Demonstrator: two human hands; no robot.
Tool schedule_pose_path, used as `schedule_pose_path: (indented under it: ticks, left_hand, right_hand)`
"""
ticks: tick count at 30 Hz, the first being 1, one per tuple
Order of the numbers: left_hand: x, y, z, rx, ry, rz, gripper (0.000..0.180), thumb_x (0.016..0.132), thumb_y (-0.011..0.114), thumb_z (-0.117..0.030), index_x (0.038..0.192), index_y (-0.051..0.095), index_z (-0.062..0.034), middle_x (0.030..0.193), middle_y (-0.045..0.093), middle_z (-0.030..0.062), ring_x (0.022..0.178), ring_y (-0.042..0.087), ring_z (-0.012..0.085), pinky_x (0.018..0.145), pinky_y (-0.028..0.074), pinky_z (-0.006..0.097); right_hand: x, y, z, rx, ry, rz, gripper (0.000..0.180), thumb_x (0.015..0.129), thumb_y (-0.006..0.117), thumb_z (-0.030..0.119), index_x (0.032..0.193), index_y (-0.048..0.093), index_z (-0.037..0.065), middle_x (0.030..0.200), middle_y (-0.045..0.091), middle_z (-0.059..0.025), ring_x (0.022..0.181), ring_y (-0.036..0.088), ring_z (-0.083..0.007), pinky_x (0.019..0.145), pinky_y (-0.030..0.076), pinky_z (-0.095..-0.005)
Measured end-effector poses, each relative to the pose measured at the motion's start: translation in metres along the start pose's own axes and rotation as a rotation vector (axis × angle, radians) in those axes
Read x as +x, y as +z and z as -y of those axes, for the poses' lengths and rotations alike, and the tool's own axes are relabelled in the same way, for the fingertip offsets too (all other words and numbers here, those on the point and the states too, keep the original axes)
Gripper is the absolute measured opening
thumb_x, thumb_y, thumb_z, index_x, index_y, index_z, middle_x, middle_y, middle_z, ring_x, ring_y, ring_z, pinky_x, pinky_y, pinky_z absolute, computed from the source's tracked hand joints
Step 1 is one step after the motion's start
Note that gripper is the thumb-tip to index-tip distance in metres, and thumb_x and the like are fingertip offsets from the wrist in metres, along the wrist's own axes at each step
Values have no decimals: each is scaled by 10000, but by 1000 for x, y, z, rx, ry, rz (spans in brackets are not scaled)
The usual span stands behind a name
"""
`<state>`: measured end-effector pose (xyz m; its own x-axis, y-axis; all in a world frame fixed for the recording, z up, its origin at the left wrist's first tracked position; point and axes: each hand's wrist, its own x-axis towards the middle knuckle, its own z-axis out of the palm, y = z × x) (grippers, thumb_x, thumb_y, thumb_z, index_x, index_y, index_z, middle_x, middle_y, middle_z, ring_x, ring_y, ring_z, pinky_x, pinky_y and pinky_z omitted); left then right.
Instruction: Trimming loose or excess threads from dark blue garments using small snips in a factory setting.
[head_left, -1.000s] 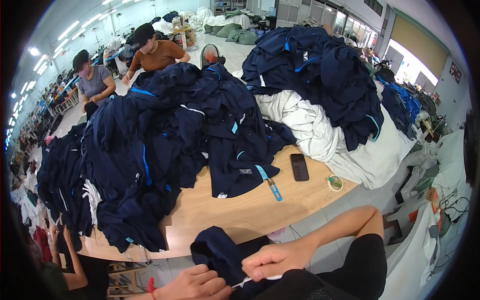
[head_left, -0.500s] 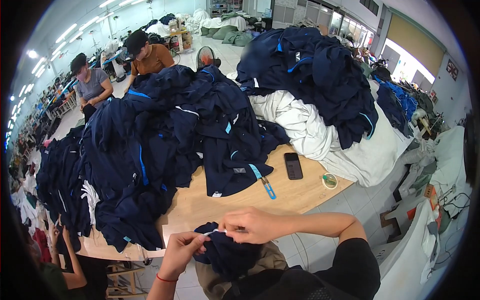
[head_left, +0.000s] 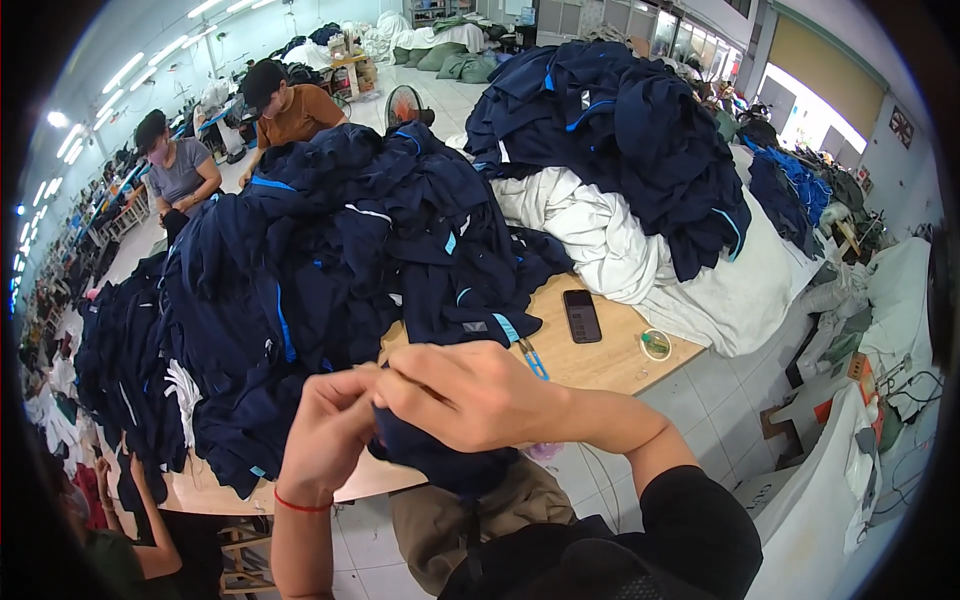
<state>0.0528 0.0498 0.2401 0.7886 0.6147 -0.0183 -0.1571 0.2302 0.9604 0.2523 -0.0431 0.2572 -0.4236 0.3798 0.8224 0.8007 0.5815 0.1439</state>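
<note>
Garment in both hands: fingers pinched, hands meeting over the table's near edge.
Your left hand [head_left: 335,425] has thumb and forefinger drawn together; your right hand [head_left: 475,395] curls in against its fingertips, both gripping the garment [head_left: 445,462], though your fingers hide the exact pinch point. The garment is navy, bunched and creased; it hangs below your right hand above your brown trousers [head_left: 425,530], its upper part covered. Beyond it, the table [head_left: 620,365] bears blue snips [head_left: 534,359], a phone [head_left: 581,316] and, farther back, a navy pile [head_left: 330,240].
</note>
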Motion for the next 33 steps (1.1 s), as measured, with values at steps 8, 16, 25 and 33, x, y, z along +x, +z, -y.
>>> schedule_pose_path:
  ticks: [8, 16, 25, 33]
  left_hand:
    - [-51, -44, 104, -251, -458, 0, 119, 1032, 693, -56, 1046, 790, 12, 910, 711, 21, 765, 629, 100, 674, 500, 237]
    - [-83, -37, 112, 10, -265, 13, 47, 937, 793, 15, 948, 782, 59, 875, 663, 1, 781, 601, 82, 696, 458, 232]
    - [-84, -5, 123, 1279, 210, -243, 167, 729, 791, -40, 893, 774, -60, 862, 701, 69, 840, 679, 303, 743, 522, 399]
    - [-73, 11, 194, 1330, 641, -781, 180, 813, 857, -20, 986, 825, -62, 899, 737, 35, 941, 716, 211, 926, 401, 394]
  right_hand:
    - [-88, 48, 56, 336, 115, 84, 166, 879, 726, 73, 1011, 643, 17, 1004, 611, -93, 760, 709, -196, 584, 576, -295]
    - [-120, 80, 88, 760, 641, 138, 102, 1015, 703, 68, 1030, 673, -28, 933, 664, -120, 743, 702, -296, 637, 576, -348]
    - [-148, 108, 105, 667, 691, 342, 137, 1047, 665, 85, 1045, 609, -40, 944, 635, -141, 754, 701, -354, 626, 574, -412]
    - [-134, 109, 99, 499, 873, 63, 78, 990, 720, 33, 971, 659, -13, 883, 676, -125, 750, 703, -332, 615, 557, -375]
